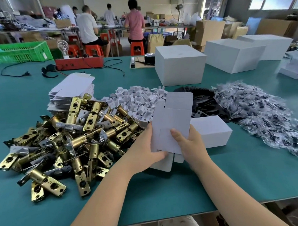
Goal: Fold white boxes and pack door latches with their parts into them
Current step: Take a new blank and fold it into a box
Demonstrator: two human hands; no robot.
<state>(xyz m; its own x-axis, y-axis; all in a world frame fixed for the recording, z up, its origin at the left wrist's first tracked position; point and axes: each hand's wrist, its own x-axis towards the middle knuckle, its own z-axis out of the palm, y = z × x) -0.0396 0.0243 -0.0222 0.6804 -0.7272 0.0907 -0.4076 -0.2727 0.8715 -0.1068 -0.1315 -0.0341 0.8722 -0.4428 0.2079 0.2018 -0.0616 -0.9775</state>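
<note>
I hold a flat, unfolded white box blank (171,118) upright over the green table. My left hand (147,151) grips its lower left edge from below. My right hand (188,142) grips its lower right part, thumb on the front face. A pile of brass door latches (68,140) lies to the left. A stack of flat white box blanks (71,89) sits behind the latches. One folded, closed white box (212,131) lies just right of my hands. Small white card inserts (137,101) are heaped behind the blank. Bagged black parts (260,113) spread at the right.
Three large white cartons (180,65) stand at the back of the table. A red box with a bulb (79,62), cables and a green crate (18,51) are at the far left. Black plates (201,99) lie beside the bags. Several people sit at a far bench.
</note>
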